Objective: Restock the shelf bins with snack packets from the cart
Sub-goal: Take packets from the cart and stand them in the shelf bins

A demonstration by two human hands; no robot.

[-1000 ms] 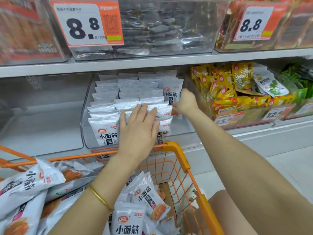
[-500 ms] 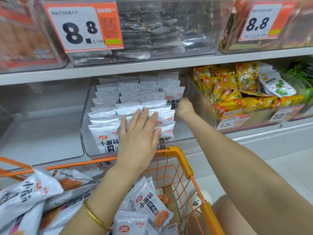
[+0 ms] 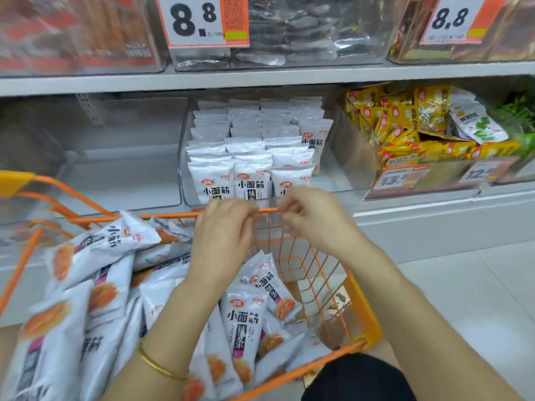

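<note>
Hovering at the centre of the frame, the left hand point(image 3: 223, 235) and right hand point(image 3: 315, 221) have loosely curled fingers and grasp nothing, both right at the front rim of the orange cart point(image 3: 162, 216); blur hides whether they touch it. Loose snack packets point(image 3: 243, 322) lie heaped in the cart below and to the lower left of the hands, while the clear shelf bin point(image 3: 183, 169) just above them holds upright rows of packets point(image 3: 249, 146). A second ago the left hand lay flat against those rows and the right reached into the bin's right side; both are now out of the bin.
</note>
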